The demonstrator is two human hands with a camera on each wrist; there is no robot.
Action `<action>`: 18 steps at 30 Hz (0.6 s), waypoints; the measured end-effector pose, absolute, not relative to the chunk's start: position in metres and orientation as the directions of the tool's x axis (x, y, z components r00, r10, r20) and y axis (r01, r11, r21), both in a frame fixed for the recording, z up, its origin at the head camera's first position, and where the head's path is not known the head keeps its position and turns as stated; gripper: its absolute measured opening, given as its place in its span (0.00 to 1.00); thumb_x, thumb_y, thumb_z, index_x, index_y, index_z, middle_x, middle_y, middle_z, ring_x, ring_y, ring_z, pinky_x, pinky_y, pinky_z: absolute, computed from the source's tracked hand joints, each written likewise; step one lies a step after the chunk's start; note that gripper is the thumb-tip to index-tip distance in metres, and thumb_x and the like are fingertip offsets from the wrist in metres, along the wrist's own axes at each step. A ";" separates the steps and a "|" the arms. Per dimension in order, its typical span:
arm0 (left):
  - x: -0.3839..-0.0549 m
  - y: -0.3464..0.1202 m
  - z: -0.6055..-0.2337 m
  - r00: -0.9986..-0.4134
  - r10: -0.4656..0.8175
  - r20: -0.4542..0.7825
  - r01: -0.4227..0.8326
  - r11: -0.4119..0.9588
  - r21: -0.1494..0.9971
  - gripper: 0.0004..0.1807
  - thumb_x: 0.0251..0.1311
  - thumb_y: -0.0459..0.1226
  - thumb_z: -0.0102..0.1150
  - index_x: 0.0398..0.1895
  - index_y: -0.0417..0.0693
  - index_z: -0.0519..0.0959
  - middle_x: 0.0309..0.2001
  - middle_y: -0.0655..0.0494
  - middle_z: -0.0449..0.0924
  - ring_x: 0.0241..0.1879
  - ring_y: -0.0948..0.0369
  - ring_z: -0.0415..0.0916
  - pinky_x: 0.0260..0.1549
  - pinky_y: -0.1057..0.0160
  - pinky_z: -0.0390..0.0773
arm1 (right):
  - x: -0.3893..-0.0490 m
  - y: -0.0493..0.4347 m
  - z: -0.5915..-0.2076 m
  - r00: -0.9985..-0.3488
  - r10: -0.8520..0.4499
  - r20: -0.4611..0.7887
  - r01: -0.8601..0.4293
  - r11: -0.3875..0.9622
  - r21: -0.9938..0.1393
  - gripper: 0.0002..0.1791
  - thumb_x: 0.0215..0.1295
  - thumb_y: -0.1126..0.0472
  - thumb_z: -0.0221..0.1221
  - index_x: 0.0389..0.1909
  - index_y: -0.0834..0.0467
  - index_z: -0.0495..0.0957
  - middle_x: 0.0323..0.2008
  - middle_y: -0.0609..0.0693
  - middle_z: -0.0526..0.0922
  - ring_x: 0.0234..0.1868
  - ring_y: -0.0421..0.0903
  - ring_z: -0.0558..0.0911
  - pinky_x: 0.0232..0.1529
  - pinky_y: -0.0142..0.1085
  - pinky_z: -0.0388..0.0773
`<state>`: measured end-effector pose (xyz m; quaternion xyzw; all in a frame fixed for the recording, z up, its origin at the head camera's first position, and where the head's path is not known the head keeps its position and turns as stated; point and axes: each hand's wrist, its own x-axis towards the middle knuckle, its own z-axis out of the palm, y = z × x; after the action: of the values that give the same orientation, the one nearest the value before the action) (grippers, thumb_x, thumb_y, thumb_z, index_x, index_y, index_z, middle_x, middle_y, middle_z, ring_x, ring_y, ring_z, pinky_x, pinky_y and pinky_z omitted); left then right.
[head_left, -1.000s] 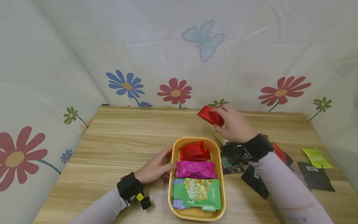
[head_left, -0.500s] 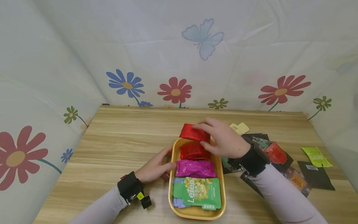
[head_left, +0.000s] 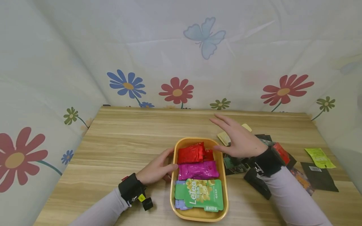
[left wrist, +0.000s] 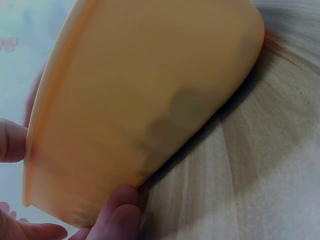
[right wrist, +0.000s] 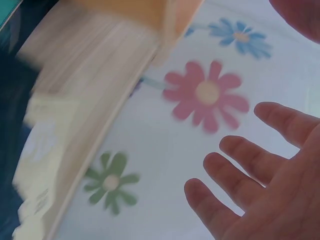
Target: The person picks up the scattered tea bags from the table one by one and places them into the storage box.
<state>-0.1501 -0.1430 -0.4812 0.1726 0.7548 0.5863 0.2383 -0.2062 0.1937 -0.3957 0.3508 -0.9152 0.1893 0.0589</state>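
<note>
My left hand [head_left: 156,169] grips the left side of a yellow plastic tray [head_left: 199,216], thumb at the rim and fingers against its outer wall, as the left wrist view shows. Inside the tray, a red foil packet [head_left: 190,153] lies at the far end, with another red packet [head_left: 208,155] partly under it. A magenta packet [head_left: 197,170] lies across the middle. Nearest me, a green LeTea pouch [head_left: 203,194] covers part of a blue-purple pouch [head_left: 181,204]. Over the tray's far right corner, my right hand [head_left: 240,138] is spread and holds nothing.
To the right lie pale yellow packets [head_left: 224,138], black pouches [head_left: 256,183], a red packet [head_left: 282,153] and an orange-printed dark pouch [head_left: 302,180]. A lime-green packet [head_left: 319,158] overlaps a black pouch [head_left: 318,179]. A floral curtain [head_left: 158,47] stands behind the wooden table [head_left: 127,131].
My right hand brought a red packet from beyond the tray to its far end, let it go onto the other red one, then drew back right with fingers spread. The left hand stayed put.
</note>
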 end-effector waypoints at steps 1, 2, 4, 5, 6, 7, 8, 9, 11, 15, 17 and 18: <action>-0.150 -0.143 -0.481 -0.827 0.540 -0.157 -0.019 0.253 0.967 0.39 0.68 0.42 0.55 0.80 0.51 0.52 0.72 0.47 0.61 0.31 0.51 0.83 0.27 0.51 0.84 | -0.209 0.199 -0.398 -0.761 -0.606 0.233 -0.649 0.698 -0.303 0.53 0.55 0.38 0.66 0.79 0.50 0.55 0.76 0.57 0.57 0.72 0.58 0.63 0.64 0.57 0.69; -0.150 -0.143 -0.481 -0.827 0.540 -0.156 -0.017 0.253 0.967 0.40 0.67 0.42 0.55 0.80 0.51 0.52 0.72 0.47 0.60 0.31 0.51 0.83 0.27 0.51 0.84 | -0.211 0.205 -0.401 -0.774 -0.592 0.224 -0.633 0.714 -0.300 0.53 0.55 0.38 0.66 0.79 0.51 0.55 0.76 0.57 0.57 0.72 0.59 0.63 0.64 0.58 0.68; -0.150 -0.143 -0.481 -0.827 0.539 -0.156 -0.014 0.258 0.966 0.39 0.67 0.42 0.55 0.80 0.52 0.52 0.72 0.48 0.61 0.30 0.51 0.83 0.27 0.51 0.84 | -0.215 0.216 -0.407 -0.796 -0.568 0.212 -0.606 0.738 -0.297 0.52 0.55 0.39 0.66 0.78 0.52 0.57 0.75 0.59 0.58 0.71 0.60 0.63 0.64 0.60 0.67; -0.150 -0.143 -0.482 -0.827 0.540 -0.156 -0.014 0.257 0.966 0.39 0.67 0.42 0.54 0.80 0.52 0.52 0.72 0.47 0.60 0.30 0.51 0.83 0.27 0.51 0.84 | -0.217 0.221 -0.410 -0.807 -0.553 0.207 -0.591 0.750 -0.297 0.52 0.55 0.40 0.67 0.78 0.53 0.58 0.75 0.60 0.58 0.71 0.61 0.63 0.64 0.61 0.67; -0.150 -0.143 -0.481 -0.826 0.540 -0.157 -0.013 0.261 0.965 0.39 0.67 0.42 0.54 0.80 0.52 0.52 0.72 0.48 0.61 0.30 0.51 0.83 0.27 0.51 0.84 | -0.218 0.225 -0.413 -0.817 -0.540 0.202 -0.576 0.761 -0.297 0.52 0.55 0.40 0.67 0.77 0.54 0.58 0.75 0.60 0.58 0.71 0.61 0.63 0.64 0.62 0.66; -0.150 -0.143 -0.481 -0.826 0.542 -0.158 -0.012 0.263 0.965 0.39 0.68 0.42 0.54 0.80 0.52 0.52 0.72 0.48 0.61 0.31 0.51 0.83 0.27 0.51 0.84 | -0.219 0.229 -0.416 -0.827 -0.527 0.197 -0.562 0.772 -0.298 0.51 0.55 0.40 0.67 0.77 0.54 0.59 0.75 0.60 0.59 0.71 0.62 0.63 0.64 0.63 0.65; -0.150 -0.143 -0.481 -0.825 0.543 -0.159 -0.011 0.265 0.964 0.39 0.68 0.42 0.54 0.80 0.52 0.52 0.72 0.48 0.61 0.31 0.51 0.84 0.27 0.51 0.84 | -0.220 0.233 -0.419 -0.835 -0.515 0.194 -0.550 0.780 -0.299 0.51 0.55 0.40 0.67 0.77 0.54 0.59 0.74 0.61 0.59 0.71 0.62 0.63 0.63 0.63 0.65; -0.150 -0.143 -0.481 -0.825 0.543 -0.159 -0.010 0.267 0.964 0.39 0.68 0.42 0.54 0.80 0.52 0.52 0.72 0.48 0.61 0.31 0.51 0.84 0.27 0.51 0.84 | -0.220 0.236 -0.421 -0.843 -0.502 0.191 -0.538 0.787 -0.304 0.51 0.54 0.41 0.67 0.77 0.54 0.60 0.74 0.61 0.59 0.71 0.62 0.63 0.64 0.64 0.65; -0.150 -0.143 -0.481 -0.823 0.545 -0.160 -0.011 0.266 0.964 0.39 0.68 0.42 0.54 0.80 0.52 0.52 0.72 0.47 0.61 0.31 0.51 0.84 0.27 0.51 0.84 | -0.219 0.241 -0.425 -0.855 -0.484 0.185 -0.518 0.799 -0.304 0.50 0.54 0.40 0.67 0.76 0.55 0.61 0.73 0.61 0.60 0.71 0.62 0.63 0.64 0.64 0.64; -0.150 -0.143 -0.480 -0.824 0.544 -0.159 -0.008 0.269 0.963 0.38 0.68 0.42 0.54 0.79 0.52 0.53 0.72 0.47 0.61 0.31 0.51 0.84 0.27 0.51 0.84 | -0.215 0.245 -0.433 -0.862 -0.480 0.162 -0.507 0.808 -0.300 0.49 0.54 0.39 0.67 0.74 0.58 0.64 0.72 0.63 0.62 0.70 0.62 0.64 0.64 0.63 0.65; -0.150 -0.143 -0.480 -0.823 0.545 -0.159 -0.007 0.271 0.963 0.38 0.68 0.42 0.53 0.79 0.52 0.53 0.72 0.47 0.61 0.31 0.51 0.84 0.28 0.51 0.84 | -0.212 0.247 -0.438 -0.866 -0.480 0.140 -0.499 0.814 -0.296 0.49 0.54 0.39 0.67 0.74 0.58 0.64 0.71 0.63 0.63 0.69 0.63 0.64 0.64 0.63 0.65; -0.150 -0.143 -0.480 -0.823 0.545 -0.160 -0.007 0.271 0.962 0.38 0.68 0.42 0.53 0.79 0.52 0.52 0.72 0.47 0.61 0.32 0.51 0.84 0.28 0.51 0.84 | -0.210 0.248 -0.440 -0.869 -0.478 0.128 -0.493 0.819 -0.294 0.49 0.54 0.39 0.67 0.74 0.58 0.64 0.71 0.63 0.64 0.69 0.63 0.64 0.63 0.63 0.66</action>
<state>-0.1504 -0.1428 -0.4800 0.1768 0.7605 0.5771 0.2393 -0.2104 0.2481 -0.4395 0.2547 -0.9532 0.1609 0.0242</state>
